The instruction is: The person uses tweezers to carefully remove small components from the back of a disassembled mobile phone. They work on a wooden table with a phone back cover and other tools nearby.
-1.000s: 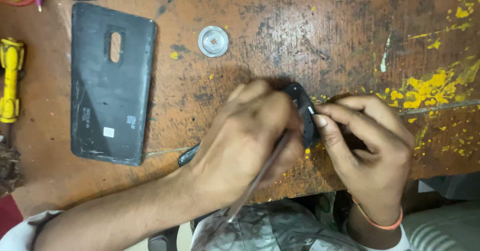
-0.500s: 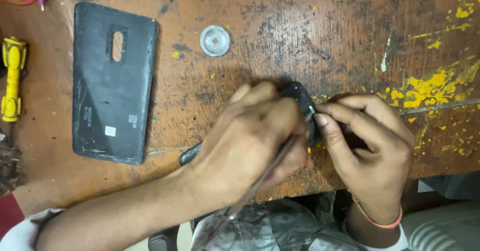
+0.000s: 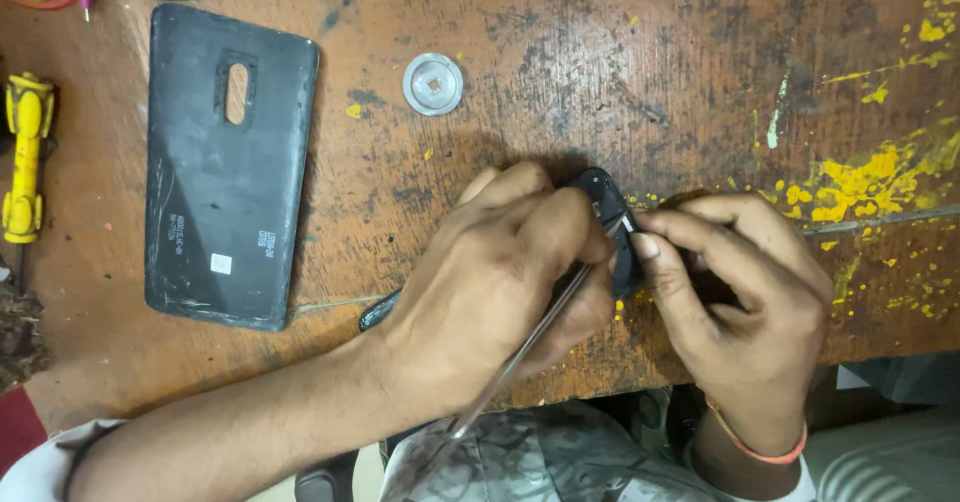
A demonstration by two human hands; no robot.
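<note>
The small black part (image 3: 612, 232) is standing on edge near the table's (image 3: 620, 82) front edge, its long axis running away from the person, mostly hidden. The right hand's (image 3: 740, 292) fingers (image 3: 665, 262) are pinching it; the left hand (image 3: 500, 292) is gripping a thin metal tool (image 3: 530, 347), tip slanting up-right onto the part. A dark phone back cover (image 3: 225, 177) is lying lengthwise at left, bearing a small white square label, possibly a sticker.

The worn brown wooden table (image 3: 620, 52) was scratched and dark-stained. Yellow paint splatter (image 3: 860, 177) marked its right side. Even light fell across it.
</note>
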